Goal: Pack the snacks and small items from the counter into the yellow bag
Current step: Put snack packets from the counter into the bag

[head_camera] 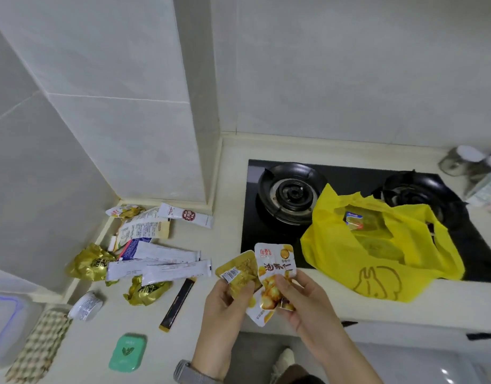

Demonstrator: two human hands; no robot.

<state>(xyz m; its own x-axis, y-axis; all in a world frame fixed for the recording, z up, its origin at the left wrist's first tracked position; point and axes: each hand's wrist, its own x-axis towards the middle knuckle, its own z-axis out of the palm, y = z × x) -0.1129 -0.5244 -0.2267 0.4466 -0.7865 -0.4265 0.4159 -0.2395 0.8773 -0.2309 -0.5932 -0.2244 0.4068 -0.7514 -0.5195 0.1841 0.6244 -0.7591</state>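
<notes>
A: Which step is going on here?

B: It looks like the carrying-over step. The left hand (230, 296) is pinching a small gold foil snack packet with a barcode (240, 271), thumb curled over its lower edge. The right hand (295, 300) is gripping a white and yellow chestnut snack pouch (276, 275), fingers folded round its crumpled lower half. Both grips are closed on their packets, and the two packets are touching, just above the front edge of the pale counter (233, 231).

A: And the bag?

B: The yellow plastic carrier bag with a rabbit outline (377, 275) is lying just to the right of the right-hand grip, slumped partly over the black glass gas hob (266, 223). Its mouth is gaping beyond the grip, and a small blue and orange packet (353, 220) is showing inside.

A: What is the next move asking for?

B: I would judge that both packets are needing to travel right and away, over the floppy rim, before the fingers let go. The mouth may need holding apart.

A: Much left?

B: Plenty. To the left of the left-hand grip, white sachet sticks (166, 263), crumpled gold foil wrappers (90, 261), a long black stick sachet (177, 303) and a green rounded case (127, 351) are waiting.
</notes>
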